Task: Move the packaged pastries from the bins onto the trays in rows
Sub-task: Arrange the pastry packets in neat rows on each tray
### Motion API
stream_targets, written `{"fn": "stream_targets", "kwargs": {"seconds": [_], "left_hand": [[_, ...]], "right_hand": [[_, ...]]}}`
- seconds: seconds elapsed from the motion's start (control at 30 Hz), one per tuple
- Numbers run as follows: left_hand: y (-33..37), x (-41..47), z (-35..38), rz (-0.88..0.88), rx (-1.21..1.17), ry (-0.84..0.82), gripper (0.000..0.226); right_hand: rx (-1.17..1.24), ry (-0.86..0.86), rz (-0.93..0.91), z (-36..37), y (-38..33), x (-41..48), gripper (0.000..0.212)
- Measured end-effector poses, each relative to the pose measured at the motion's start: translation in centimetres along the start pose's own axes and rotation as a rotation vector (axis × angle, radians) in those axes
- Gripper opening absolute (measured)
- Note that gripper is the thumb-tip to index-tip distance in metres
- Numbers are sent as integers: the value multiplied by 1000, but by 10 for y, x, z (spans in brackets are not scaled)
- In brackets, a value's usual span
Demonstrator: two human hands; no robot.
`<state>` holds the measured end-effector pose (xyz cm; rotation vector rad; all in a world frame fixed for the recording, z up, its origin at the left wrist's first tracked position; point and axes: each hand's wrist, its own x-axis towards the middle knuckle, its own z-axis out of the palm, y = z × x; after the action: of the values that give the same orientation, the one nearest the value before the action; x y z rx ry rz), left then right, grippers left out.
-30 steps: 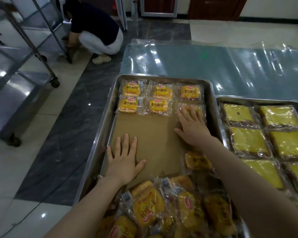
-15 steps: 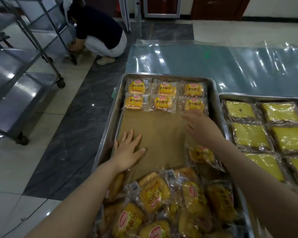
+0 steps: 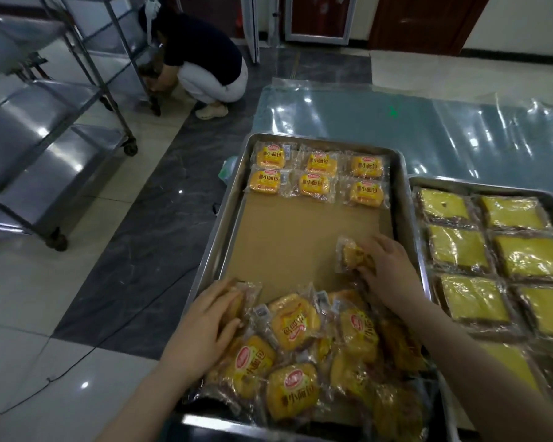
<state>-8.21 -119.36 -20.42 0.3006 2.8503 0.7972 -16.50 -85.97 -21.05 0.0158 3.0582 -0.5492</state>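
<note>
Here the left hand lies over a wrapped bun at the left edge of the loose pile, at the near end of the steel tray. Its fingers curl down on the packet, but whether they have truly gripped it cannot be told. Further right, across the bare brown liner paper, the right hand holds another packaged bun by its near edge, fingers closed on the wrapper, the packet tilted just above the paper. At the far end of this tray two finished rows of three packets each lie label-up. To the right, touching the first, a second tray is filled with flat yellow cakes in clear wrap.

The step in hand appears to be starting a third row. The next move likely calls for carrying the right hand's bun up to just below the second row, probably at the right end, turned label-up and squared with its neighbours. The left bun would then go to the left slot. Wrappers are slippery and overlap, so a neighbour might drag along.
</note>
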Motion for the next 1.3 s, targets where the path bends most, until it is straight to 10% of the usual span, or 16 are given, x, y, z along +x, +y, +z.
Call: {"fn": "stream_targets", "kwargs": {"seconds": [0.43, 0.87, 1.0, 1.1, 1.3], "left_hand": [[1, 25, 12, -27, 109, 33, 60], [39, 104, -6, -391, -1047, 162, 15], [50, 106, 5, -346, -1038, 153, 11], [60, 101, 11, -293, -1014, 111, 13], [57, 88, 3, -284, -808, 132, 12]], "right_hand": [[-172, -236, -141, 40, 1, -15, 57], [-49, -240, -108, 29, -2, -16, 55], [304, -16, -18, -1, -32, -10, 46], [819, -163, 123, -15, -68, -9, 35], [970, -271, 168, -13, -85, -12, 16]]}}
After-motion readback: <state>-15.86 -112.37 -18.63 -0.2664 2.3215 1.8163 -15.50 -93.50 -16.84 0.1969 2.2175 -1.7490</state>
